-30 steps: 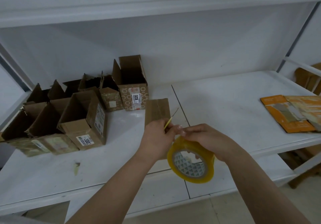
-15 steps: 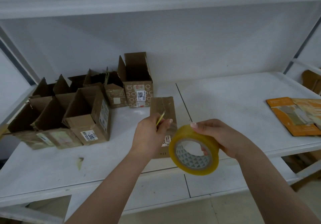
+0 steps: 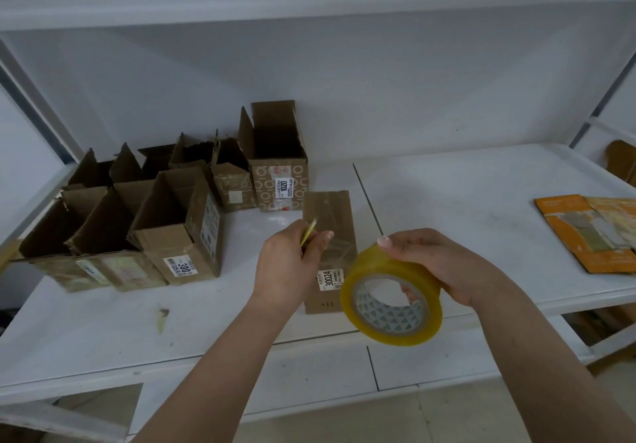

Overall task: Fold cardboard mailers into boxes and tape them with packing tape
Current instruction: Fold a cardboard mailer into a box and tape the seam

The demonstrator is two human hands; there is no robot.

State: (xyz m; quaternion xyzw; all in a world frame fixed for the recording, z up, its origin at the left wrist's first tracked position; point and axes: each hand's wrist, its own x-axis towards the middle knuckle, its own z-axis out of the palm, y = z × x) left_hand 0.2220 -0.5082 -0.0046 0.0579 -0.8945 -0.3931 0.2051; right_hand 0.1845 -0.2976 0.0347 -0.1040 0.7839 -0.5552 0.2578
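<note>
Here, a roll of yellowish clear packing tape (image 3: 392, 300) is held in the air just above the near edge of a white shelf (image 3: 464, 201), right of centre. The right hand (image 3: 433, 265) grips it from above and behind, fingers curled over the outer band, with one finger showing through the cardboard core. Just to its left, and apart from it, the left hand (image 3: 292, 263) is closed around a thin yellow stick-like tool (image 3: 308, 232), which pokes up between the fingers; what the tool is cannot be made out.

Beneath and between the two hands, a flattened cardboard mailer (image 3: 328, 215) lies on the shelf, its long side running from near to far. Old clear tape shines on its surface, and a white label reading 30024 (image 3: 329, 279) sits near its near end.

Farther left, a cluster of folded cardboard boxes (image 3: 179, 222) stands with top flaps open, packed closely side by side. The nearest carries a label reading 3002. The tallest box (image 3: 278, 167), at the far right of the cluster, has a circle pattern and a label reading 1020.

A small scrap of tape (image 3: 162, 318) lies on the shelf near the left front. At the far right edge, a few orange flat mailers (image 3: 581, 236) lie overlapping, well apart from the hands.
</note>
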